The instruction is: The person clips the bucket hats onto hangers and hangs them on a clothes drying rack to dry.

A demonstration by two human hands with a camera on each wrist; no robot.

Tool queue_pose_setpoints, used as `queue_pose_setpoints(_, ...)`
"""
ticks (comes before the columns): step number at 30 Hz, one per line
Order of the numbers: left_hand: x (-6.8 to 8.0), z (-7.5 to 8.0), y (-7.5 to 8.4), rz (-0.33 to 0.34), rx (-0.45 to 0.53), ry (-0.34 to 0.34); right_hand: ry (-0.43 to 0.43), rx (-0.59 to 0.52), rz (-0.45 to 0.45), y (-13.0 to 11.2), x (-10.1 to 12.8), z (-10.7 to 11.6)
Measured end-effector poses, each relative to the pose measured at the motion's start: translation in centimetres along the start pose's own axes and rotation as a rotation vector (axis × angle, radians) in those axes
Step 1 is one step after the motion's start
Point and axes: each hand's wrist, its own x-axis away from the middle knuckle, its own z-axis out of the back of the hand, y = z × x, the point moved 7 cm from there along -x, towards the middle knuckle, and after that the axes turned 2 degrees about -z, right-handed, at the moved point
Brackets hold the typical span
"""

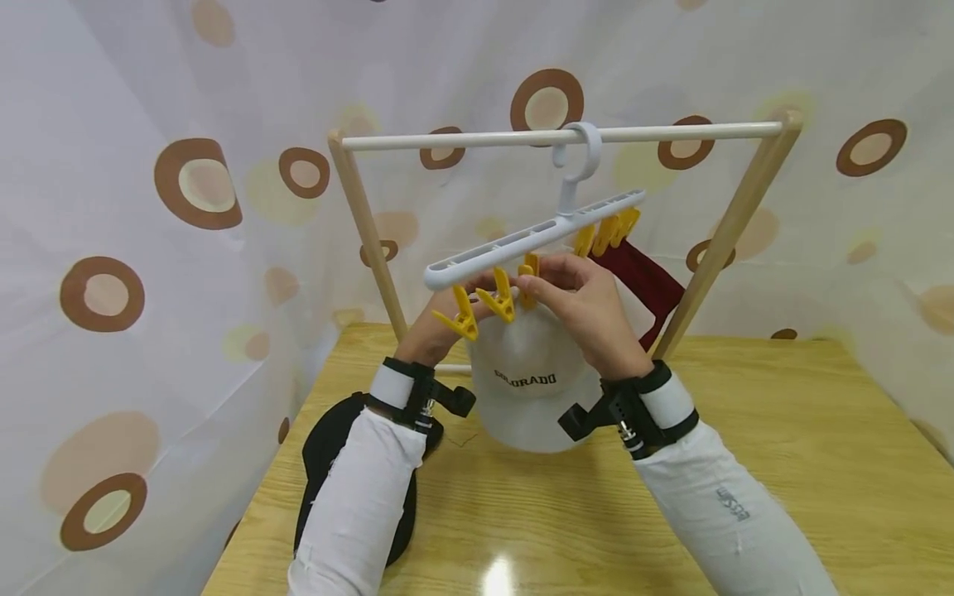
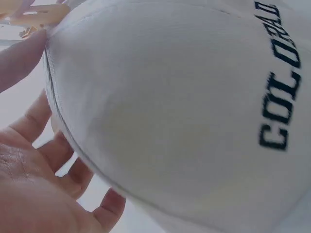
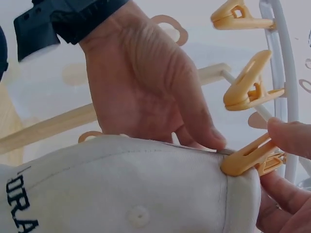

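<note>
A white cap (image 1: 514, 426) lettered COLORADO hangs below a pale clip hanger (image 1: 514, 243), crown up. My left hand (image 1: 432, 333) holds the cap near its top edge; in the left wrist view its thumb (image 2: 19, 60) lies at the rim and the fingers go behind the cap. Between thumb and fingers, my right hand (image 1: 596, 319) pinches a yellow clip (image 3: 245, 158), whose jaws sit over the cap's edge. Two more yellow clips on the hanger's left half, one an outer clip (image 1: 460, 314), have nothing in them.
The hanger hooks over the white rod (image 1: 462, 139) of a wooden-legged rack (image 1: 734, 223). Several yellow clips (image 1: 607, 232) at its right end hold a dark red cloth (image 1: 641, 277). A black cap (image 1: 324, 439) lies on the wooden table (image 1: 782, 430), partly under my left forearm.
</note>
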Motion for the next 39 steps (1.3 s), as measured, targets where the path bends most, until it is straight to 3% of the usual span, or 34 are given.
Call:
queue_pose_setpoints(4,1.0,0.6,-0.7,0.067,-0.097,0.046,-0.007,0.045,0.007,-0.1,0.2,0.0)
queue_pose_setpoints(9,3.8,2.2,-2.4,0.166,-0.176,0.133,0.004,0.1,0.059,-0.8,0.9,0.1)
queue_pose_setpoints(18,9.7,5.4,-2.2,0.15,-0.326,0.196,0.144,0.162,0.18,-2.7,3.4,1.7)
queue_pose_setpoints(21,12.0,6.6,-1.5,0.155,-0.423,0.26,0.253,0.182,0.257,-3.7,4.8,2.6)
queue_pose_setpoints(24,14.1,7.6,-0.7,0.154,-0.494,0.322,0.366,0.159,0.393,-5.1,6.7,3.2)
queue_pose_setpoints(27,15.6,8.4,-0.2,0.152,-0.535,0.358,0.42,0.053,0.559,-6.3,8.7,3.0)
queue_pose_setpoints(30,16.6,9.0,0.0,0.163,-0.549,0.364,0.387,-0.16,0.753,-7.3,10.5,2.1)
queue_pose_setpoints(33,17.2,9.6,-0.3,0.185,-0.551,0.372,0.267,-0.338,0.945,-7.9,12.1,0.3)
queue_pose_setpoints(36,17.7,10.3,-1.0,0.215,-0.548,0.387,0.139,-0.341,1.069,-8.1,13.3,-2.0)
queue_pose_setpoints(39,18.0,11.2,-1.9,0.259,-0.537,0.393,0.031,-0.246,1.09,-7.9,13.8,-4.4)
